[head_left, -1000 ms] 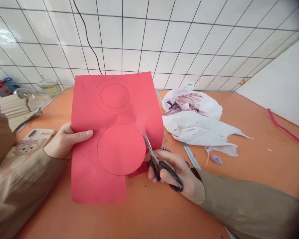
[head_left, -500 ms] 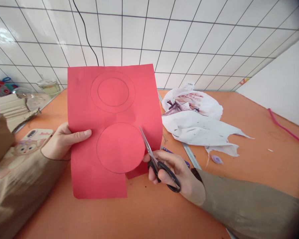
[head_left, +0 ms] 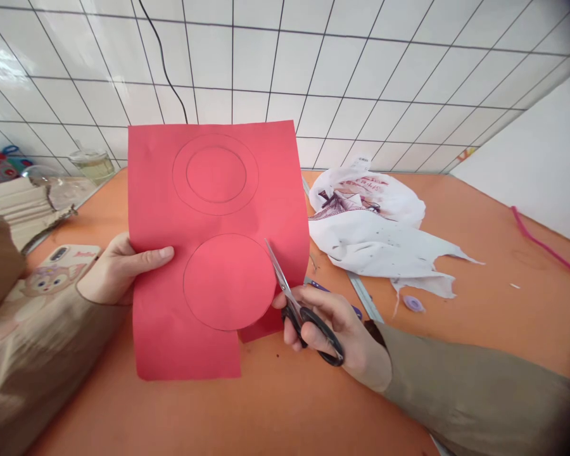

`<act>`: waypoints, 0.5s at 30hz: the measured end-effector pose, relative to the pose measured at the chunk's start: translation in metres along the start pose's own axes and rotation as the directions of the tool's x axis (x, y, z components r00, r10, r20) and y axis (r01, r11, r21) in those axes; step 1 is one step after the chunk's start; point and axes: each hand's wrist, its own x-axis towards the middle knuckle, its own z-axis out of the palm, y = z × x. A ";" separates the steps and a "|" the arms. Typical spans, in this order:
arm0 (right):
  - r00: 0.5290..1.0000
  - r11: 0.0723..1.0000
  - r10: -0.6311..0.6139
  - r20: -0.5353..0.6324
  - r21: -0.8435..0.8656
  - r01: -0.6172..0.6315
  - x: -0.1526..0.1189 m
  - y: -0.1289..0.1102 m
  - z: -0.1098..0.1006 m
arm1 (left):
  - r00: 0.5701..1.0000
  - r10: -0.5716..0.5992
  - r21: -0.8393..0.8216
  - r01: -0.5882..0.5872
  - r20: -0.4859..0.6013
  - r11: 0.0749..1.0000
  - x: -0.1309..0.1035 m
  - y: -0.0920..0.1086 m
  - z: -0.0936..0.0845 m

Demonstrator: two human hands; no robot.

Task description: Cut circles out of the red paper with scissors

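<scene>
A sheet of red paper (head_left: 161, 316) is held up over the table, its left edge pinched by my left hand (head_left: 126, 263), thumb in front and fingers hidden behind. Two drawn circles, one inside the other, show on its upper half. A larger circle below is cut along its lower right edge, and the paper beyond the cut bends back behind it. My right hand (head_left: 335, 326) grips black-handled scissors (head_left: 320, 332) with fingers through the loops. Their blades lie along the right side of the lower circle, pointing up and left.
White cloth scraps (head_left: 375, 247) and a white plastic bag (head_left: 394, 196) lie right on the orange table (head_left: 484, 335), by a metal ruler (head_left: 365, 297) and a purple roll (head_left: 413, 304). At left are a phone (head_left: 47, 278), cardboard (head_left: 23, 202) and a glass jar (head_left: 92, 164).
The red paper has shifted very slightly, its lower left corner moving a little left. Both hands keep their grips, and the scissors stay at nearly the same spot on the circle.
</scene>
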 end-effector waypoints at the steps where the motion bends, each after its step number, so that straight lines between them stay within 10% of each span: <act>1: 1.000 1.000 0.000 -0.002 -0.004 0.000 0.000 0.000 0.000 | 1.000 -0.001 -0.001 0.001 -0.002 1.000 0.000 0.000 0.000; 15: 1.000 1.000 -0.005 0.003 -0.020 0.005 -0.001 0.000 0.000 | 1.000 -0.017 -0.009 0.016 -0.020 1.000 -0.001 0.001 0.002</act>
